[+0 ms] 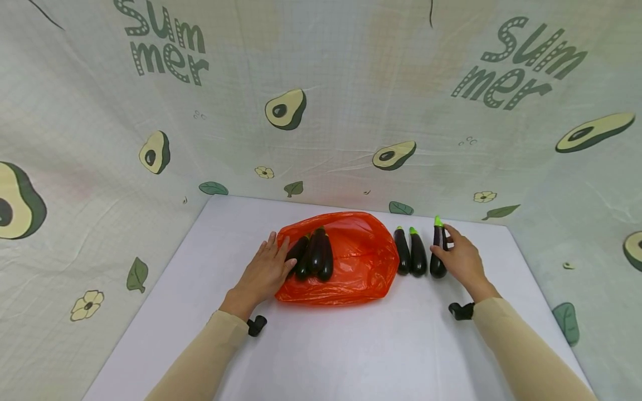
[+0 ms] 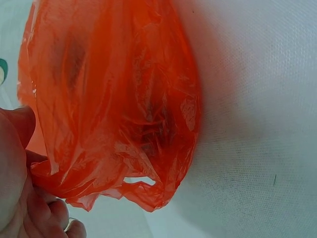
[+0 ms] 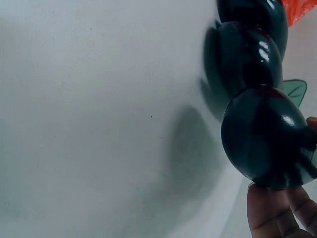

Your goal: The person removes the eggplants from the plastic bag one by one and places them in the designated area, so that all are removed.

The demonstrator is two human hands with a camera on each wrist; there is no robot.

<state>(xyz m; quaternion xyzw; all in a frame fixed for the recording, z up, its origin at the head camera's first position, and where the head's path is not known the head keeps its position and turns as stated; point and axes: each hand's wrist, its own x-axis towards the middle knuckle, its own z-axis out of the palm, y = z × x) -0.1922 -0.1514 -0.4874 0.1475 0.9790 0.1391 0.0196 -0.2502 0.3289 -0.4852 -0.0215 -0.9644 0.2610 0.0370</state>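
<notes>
A red plastic bag (image 1: 351, 250) lies spread on the table, with several dark purple eggplants (image 1: 317, 253) at its left side. My left hand (image 1: 268, 270) is at the bag's left edge, thumb beside those eggplants. In the left wrist view, the bag's gathered edge (image 2: 54, 181) runs between thumb and fingers. My right hand (image 1: 461, 259) grips a single green-tipped eggplant (image 1: 438, 250), thumb on one side and fingers on the other. In the right wrist view, that eggplant's rounded end (image 3: 265, 139) stands apart from its shadow, above the table.
Two more eggplants (image 1: 418, 253) lie side by side between the bag and my right hand. The white table (image 1: 346, 351) reaches back to a cloth (image 1: 336, 122) printed with avocados and leaves, which also hangs on both sides. Each wrist carries a small black camera (image 1: 257, 326).
</notes>
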